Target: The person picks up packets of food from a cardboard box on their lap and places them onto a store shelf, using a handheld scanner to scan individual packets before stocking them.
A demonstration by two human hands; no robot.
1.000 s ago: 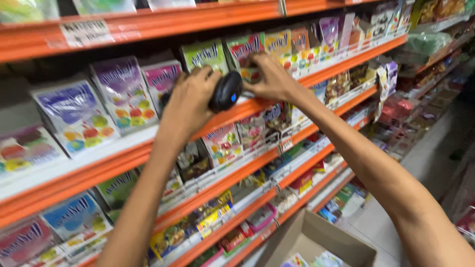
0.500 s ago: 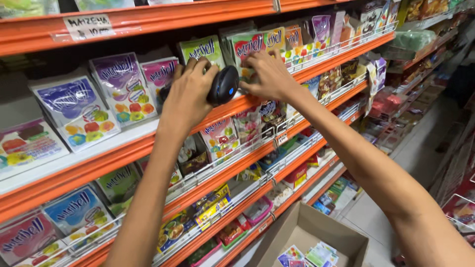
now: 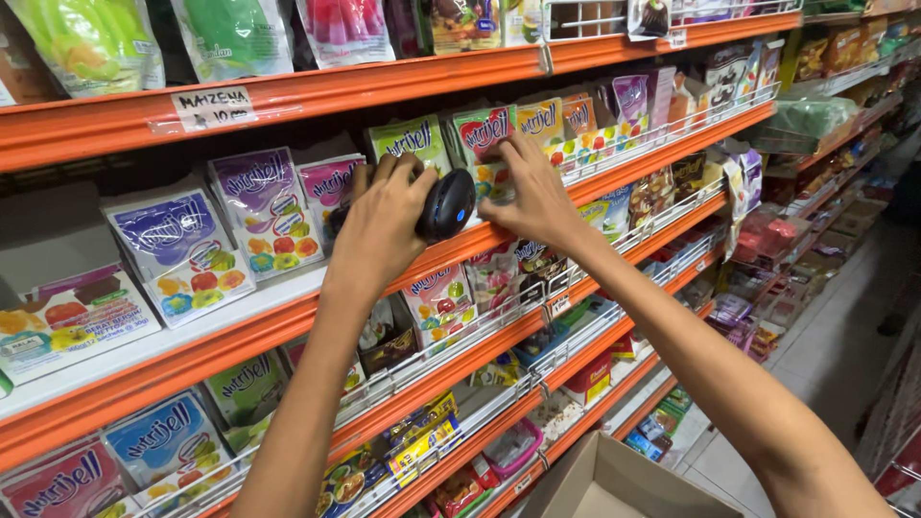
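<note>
The left hand (image 3: pixel 384 225) is wrapped around a black handheld scanner (image 3: pixel 445 204), which sits at the centre of the view with its rounded head jutting toward 3 o'clock, just in front of the orange shelf (image 3: pixel 288 321). The right hand (image 3: pixel 532 197), just beside the scanner at 3 o'clock, has its fingers spread against a red-and-green sachet (image 3: pixel 484 134) standing on that shelf. A purple sachet (image 3: pixel 257 206) stands at 9 o'clock, and an open cardboard box (image 3: pixel 614 480) lies at 6 o'clock.
</note>
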